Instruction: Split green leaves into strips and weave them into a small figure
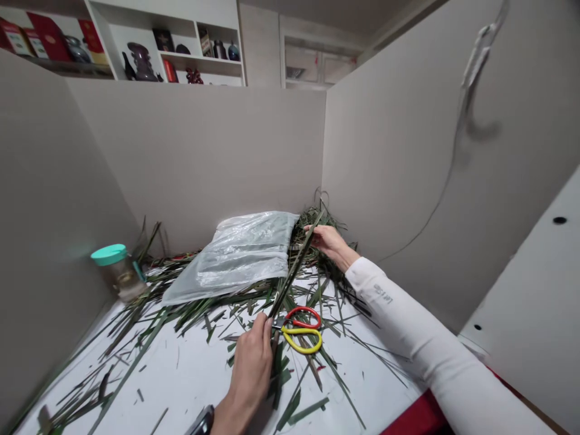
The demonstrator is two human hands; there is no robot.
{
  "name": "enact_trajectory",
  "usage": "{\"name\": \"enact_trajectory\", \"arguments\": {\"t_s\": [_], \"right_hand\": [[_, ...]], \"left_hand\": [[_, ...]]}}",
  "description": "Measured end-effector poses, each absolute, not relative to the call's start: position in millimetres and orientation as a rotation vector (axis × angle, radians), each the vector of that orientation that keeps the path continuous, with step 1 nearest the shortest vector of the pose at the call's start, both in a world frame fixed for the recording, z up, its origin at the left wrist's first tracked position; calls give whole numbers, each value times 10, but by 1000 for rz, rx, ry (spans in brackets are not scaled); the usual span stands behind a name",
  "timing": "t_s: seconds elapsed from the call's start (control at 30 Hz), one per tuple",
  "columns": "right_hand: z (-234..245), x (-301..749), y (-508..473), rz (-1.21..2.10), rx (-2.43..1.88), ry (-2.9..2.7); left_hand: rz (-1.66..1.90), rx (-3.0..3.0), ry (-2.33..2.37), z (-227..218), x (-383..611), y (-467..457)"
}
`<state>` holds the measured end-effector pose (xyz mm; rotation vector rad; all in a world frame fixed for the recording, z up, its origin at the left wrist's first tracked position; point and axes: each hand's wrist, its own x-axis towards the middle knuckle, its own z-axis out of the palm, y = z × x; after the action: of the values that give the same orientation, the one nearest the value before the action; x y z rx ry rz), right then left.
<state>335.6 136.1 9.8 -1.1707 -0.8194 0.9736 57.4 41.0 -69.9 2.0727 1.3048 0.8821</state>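
Note:
My left hand [252, 356] is closed around the lower end of some long green leaf strips [294, 266], which slant up and away to the right. Near their far end, my right hand [330, 243] has its fingers bent against the strips in what looks like a pinch; the fingertips are partly hidden. Scissors [302, 331] with one red and one yellow handle lie just right of my left hand, their blades mostly covered. A translucent plastic bag [240, 254] lies over more strips behind my left hand.
Cut leaf pieces [136, 338] are strewn over the white tabletop [181, 386]. A jar with a turquoise lid [118, 272] stands at the left. A tangled leaf heap [328, 211] fills the back corner. Grey partitions [203, 151] enclose the table; a cable [446, 193] hangs on the right one.

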Motion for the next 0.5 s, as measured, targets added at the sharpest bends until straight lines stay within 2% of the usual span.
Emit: {"name": "enact_trajectory", "arguments": {"t_s": [0.5], "right_hand": [[636, 4038, 1602, 684, -1174, -589]], "left_hand": [[848, 1975, 1304, -697, 542, 436]]}}
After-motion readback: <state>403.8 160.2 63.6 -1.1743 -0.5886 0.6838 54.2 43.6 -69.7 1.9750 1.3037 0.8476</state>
